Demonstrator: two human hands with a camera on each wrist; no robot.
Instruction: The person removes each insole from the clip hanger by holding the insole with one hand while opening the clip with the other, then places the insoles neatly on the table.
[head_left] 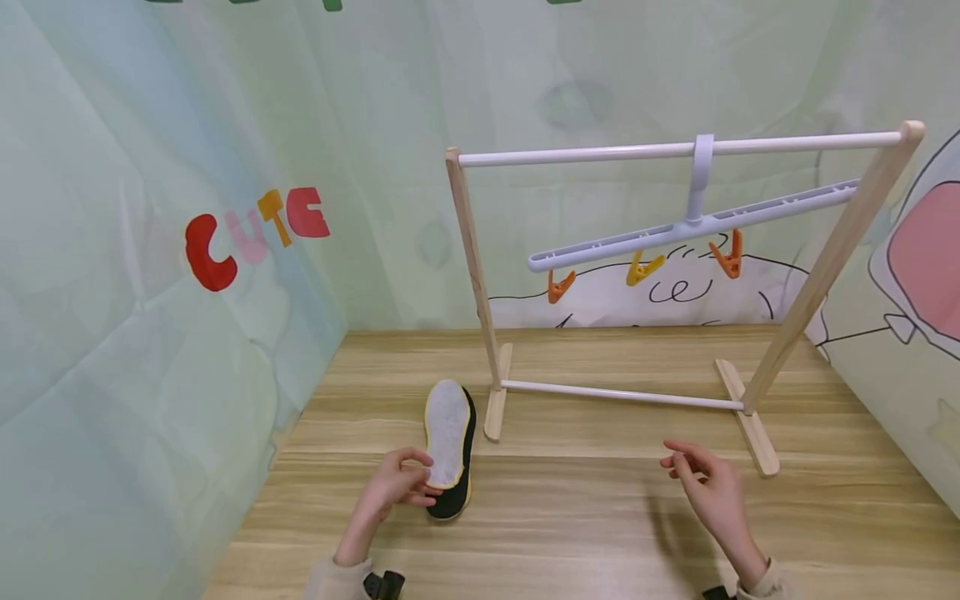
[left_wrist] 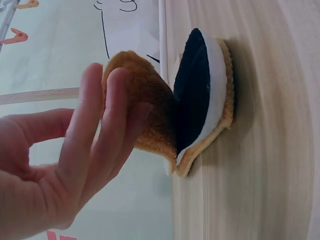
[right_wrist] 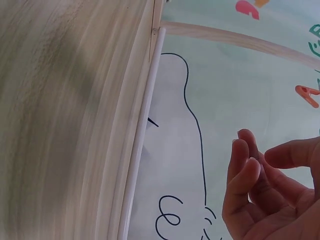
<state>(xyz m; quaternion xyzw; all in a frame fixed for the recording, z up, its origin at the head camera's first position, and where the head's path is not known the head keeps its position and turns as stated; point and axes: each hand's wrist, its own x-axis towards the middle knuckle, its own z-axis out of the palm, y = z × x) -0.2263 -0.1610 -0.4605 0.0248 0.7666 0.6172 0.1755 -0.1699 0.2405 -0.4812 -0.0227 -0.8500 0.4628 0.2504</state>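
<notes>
My left hand (head_left: 397, 482) pinches the near end of an insole (head_left: 447, 421) with a grey upper face and yellowish edge. In the left wrist view the fingers lie against its fuzzy tan face (left_wrist: 150, 125), which is tilted up. Under it, a second insole (head_left: 452, 503) with a black face and pale side rests on the table; the two meet at the far end. To the right, my right hand (head_left: 712, 492) hovers above the table with loosely bent fingers and nothing in them. In the right wrist view its fingers (right_wrist: 238, 182) and thumb stand apart.
A wooden rack (head_left: 472, 267) with white bars stands behind the hands. A pale lilac hanger (head_left: 637, 243) hangs slanted from its top bar, carrying orange (head_left: 559, 287) and yellow (head_left: 643, 269) clips and another orange clip (head_left: 729, 257). Printed cloth (head_left: 225, 375) walls surround the table (head_left: 570, 517).
</notes>
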